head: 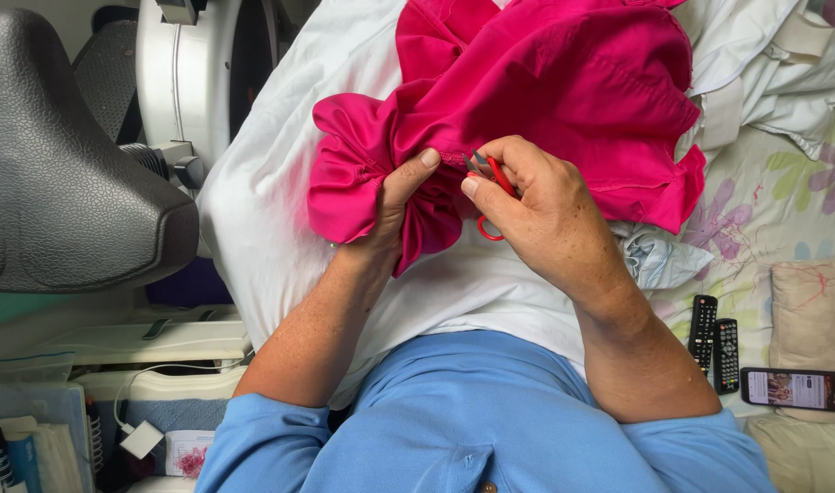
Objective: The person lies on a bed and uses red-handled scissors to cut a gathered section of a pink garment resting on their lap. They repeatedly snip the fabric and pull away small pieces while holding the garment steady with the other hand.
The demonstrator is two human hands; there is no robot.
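A bright pink garment (563,82) lies bunched on white bedding (262,201) in front of me. My left hand (395,205) pinches a gathered fold of it, thumb pressed on a seam. My right hand (536,205) holds small red-handled scissors (492,187), their tips at the seam right beside my left thumb. Part of the scissors is hidden inside my fingers.
A black exercise-bike saddle (66,155) and a white machine body (185,73) stand at the left. Two black remotes (715,342) and a phone (798,390) lie on the floral sheet at the right, near a beige cushion (814,310). Boxes and a white charger (142,438) sit at lower left.
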